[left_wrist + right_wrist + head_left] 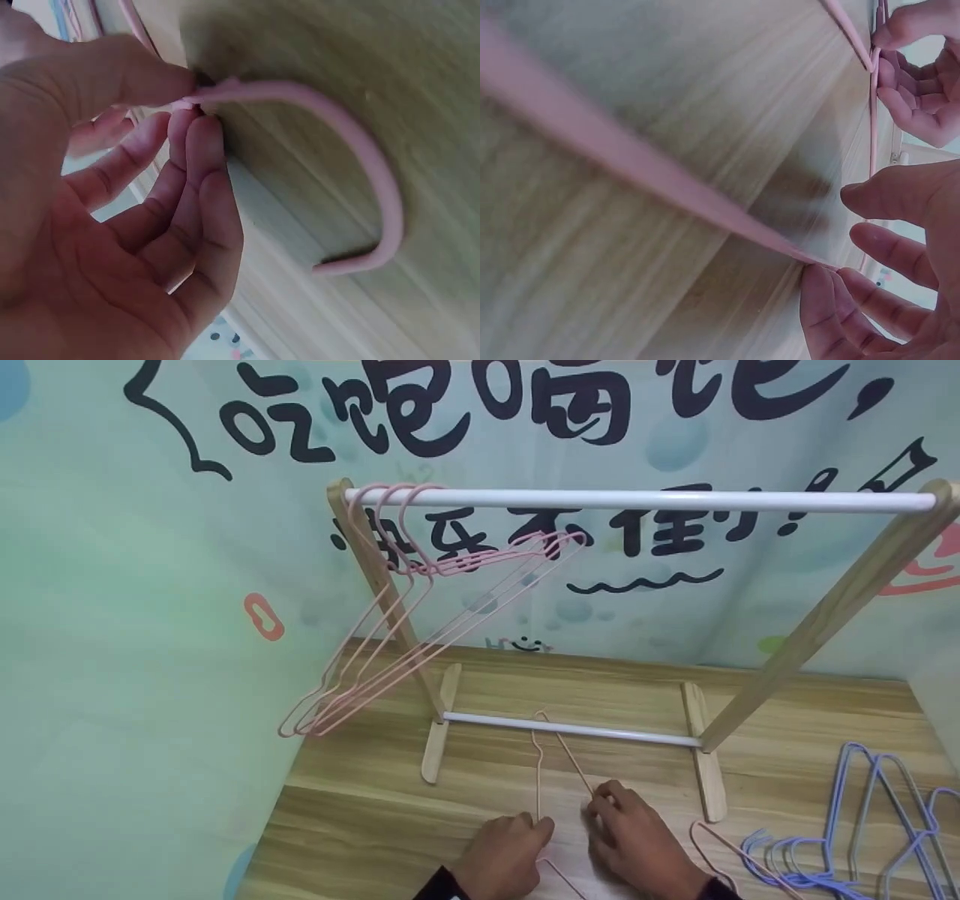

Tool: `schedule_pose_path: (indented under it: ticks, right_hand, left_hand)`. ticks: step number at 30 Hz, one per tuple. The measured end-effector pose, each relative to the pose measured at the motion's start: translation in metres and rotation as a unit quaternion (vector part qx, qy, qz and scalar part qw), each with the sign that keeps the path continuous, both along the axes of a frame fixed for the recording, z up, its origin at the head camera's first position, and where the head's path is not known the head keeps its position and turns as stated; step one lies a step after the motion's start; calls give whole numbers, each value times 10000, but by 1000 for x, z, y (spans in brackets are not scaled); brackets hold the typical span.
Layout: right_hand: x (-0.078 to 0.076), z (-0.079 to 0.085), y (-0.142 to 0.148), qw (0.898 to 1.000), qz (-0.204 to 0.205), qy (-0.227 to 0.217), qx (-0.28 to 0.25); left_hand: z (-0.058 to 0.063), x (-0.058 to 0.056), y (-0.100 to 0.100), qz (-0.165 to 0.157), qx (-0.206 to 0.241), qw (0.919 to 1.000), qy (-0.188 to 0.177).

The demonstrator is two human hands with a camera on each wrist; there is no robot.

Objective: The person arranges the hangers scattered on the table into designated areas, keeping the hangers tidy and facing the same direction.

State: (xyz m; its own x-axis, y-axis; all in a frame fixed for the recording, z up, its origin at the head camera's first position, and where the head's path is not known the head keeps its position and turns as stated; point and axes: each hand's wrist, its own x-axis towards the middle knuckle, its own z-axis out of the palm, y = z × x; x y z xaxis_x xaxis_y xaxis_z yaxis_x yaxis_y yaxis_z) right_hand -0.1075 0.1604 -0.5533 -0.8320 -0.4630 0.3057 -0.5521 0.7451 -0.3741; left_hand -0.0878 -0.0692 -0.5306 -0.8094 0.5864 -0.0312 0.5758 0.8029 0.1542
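A pink wire hanger (pixel 574 761) lies on the wooden surface, one end reaching under the rack's lower white bar. My left hand (pixel 504 855) pinches it near the neck between thumb and fingertips. From that pinch the bare hook (pixel 375 172) curves away in the left wrist view. My right hand (pixel 641 840) is at the hanger's long straight side. In the right wrist view its fingertips (pixel 819 289) touch the pink wire (pixel 667 176), while the thumb stands apart from them. Part of the hanger is hidden beneath my hands.
A rack with a white upper rod (pixel 637 500) and wooden legs (pixel 825 622) stands ahead. Several pink hangers (pixel 450 641) hang at its left end. Blue hangers (pixel 832 840) lie heaped at the right, another pink hanger (pixel 701 847) beside them. A printed backdrop (pixel 150 585) rises behind.
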Motion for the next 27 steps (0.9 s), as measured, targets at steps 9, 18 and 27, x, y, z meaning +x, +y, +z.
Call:
schedule_pose_path:
  ticks: [9,18,27]
  right_hand:
    - [7,2,4,9998,26,-184,109]
    - [29,7,6,9993,193,-113,303]
    - [43,3,10,9881,929,927,802]
  left_hand:
    - [3,7,4,-288,264,9980,-507]
    - [7,16,6,-276,875,9898,-1090]
    - [23,23,13,-35,1110,9826,-1490]
